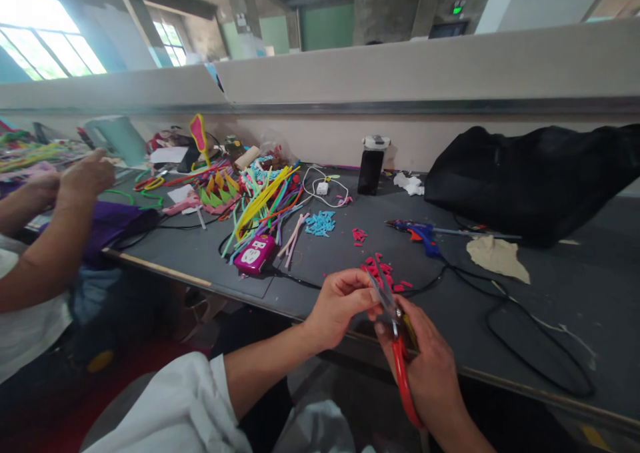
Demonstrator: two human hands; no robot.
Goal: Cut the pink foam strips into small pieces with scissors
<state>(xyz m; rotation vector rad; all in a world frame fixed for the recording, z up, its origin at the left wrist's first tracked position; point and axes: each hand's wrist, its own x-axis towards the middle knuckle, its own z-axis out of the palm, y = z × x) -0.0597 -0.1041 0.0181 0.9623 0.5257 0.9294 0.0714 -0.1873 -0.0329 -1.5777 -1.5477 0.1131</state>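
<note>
My right hand (427,356) is closed on a pair of scissors (404,379) with red handles, blades pointing up and partly apart. Close against the blades, my left hand (347,306) has thumb and fingers pinched together; whatever lies between them is too small or hidden to make out. Just beyond the blades, a heap of small red cut pieces (383,273) lies on the dark table (460,319). Farther back are a smaller group of red pieces (359,237) and a pile of light blue pieces (320,223).
A purple power socket box (255,254) sits left, before a bundle of colourful pipe cleaners (267,203). A blue glue gun (425,236) with a cable, a beige cloth scrap (497,257) and a black bag (530,179) lie right. At left, a co-worker's hands (87,173) are raised.
</note>
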